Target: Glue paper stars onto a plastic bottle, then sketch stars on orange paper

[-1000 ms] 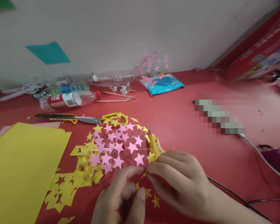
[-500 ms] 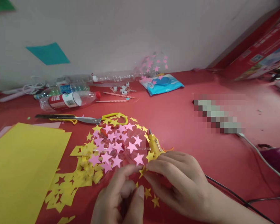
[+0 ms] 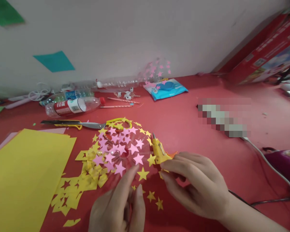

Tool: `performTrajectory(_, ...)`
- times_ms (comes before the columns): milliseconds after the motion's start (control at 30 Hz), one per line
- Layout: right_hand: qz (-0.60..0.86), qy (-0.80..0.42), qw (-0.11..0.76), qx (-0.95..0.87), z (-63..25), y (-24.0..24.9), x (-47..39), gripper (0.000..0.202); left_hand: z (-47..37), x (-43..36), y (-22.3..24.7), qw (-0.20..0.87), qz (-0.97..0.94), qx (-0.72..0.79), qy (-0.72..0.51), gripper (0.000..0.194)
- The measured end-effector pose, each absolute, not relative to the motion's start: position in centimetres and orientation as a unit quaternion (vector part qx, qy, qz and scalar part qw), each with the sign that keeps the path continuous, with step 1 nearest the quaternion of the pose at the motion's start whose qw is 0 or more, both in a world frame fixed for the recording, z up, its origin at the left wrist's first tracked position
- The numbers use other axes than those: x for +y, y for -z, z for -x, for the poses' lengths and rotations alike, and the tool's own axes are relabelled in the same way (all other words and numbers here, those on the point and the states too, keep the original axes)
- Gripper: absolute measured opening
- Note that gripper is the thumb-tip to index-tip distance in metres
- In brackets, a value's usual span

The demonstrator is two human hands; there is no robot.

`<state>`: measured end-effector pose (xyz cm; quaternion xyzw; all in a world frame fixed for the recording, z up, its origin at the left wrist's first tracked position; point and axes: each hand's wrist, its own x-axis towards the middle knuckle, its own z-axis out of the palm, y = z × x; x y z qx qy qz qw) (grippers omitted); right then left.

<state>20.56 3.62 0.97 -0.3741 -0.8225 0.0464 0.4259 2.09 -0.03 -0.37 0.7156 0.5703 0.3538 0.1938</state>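
Yellow star [image 3: 143, 174] sits near the pink stars [image 3: 120, 168], past my left hand [image 3: 118, 203], finger and thumb parted. My right hand [image 3: 195, 187] is slightly open (can't tell if either holds anything). Star handling seems underway; thin pieces call for light pinching. Red table [image 3: 178, 119], grey wall [image 3: 135, 32].

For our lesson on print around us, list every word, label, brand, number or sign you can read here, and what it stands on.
"PURE": blue label of a bottle at the back; any further letters are unclear.
Red label on the front bottle: white characters, too blurred to read.
Blue pack: print too small to read.
Red box: characters too blurred to read.
No number is legible.
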Motion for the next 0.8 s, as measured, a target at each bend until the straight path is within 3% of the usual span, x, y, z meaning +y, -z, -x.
performTrajectory(333,0.381,-0.025,0.431,-0.818,-20.9,-0.4,3.8,0.015,-2.2,-0.1,0.1,0.114,-0.722,0.566,-0.381,0.023)
performTrajectory(500,0.409,-0.050,0.425,-0.806,-20.7,0.3,4.0,0.014,-1.2,0.1,-1.4,0.121,-0.658,0.564,-0.484,0.012)
performTrajectory(600,0.435,-0.095,0.437,-0.781,-20.7,0.5,4.1,0.014,0.3,1.7,-2.1,0.170,-0.589,0.580,-0.537,0.014)
performTrajectory(667,0.461,-0.135,0.437,-0.760,-20.6,0.5,4.0,0.013,1.4,3.1,-2.0,0.210,-0.552,0.602,-0.537,0.034)
performTrajectory(800,0.493,-0.213,0.417,-0.733,-20.4,0.5,3.9,0.012,2.8,4.9,-0.8,0.399,-0.440,0.611,-0.524,0.050)
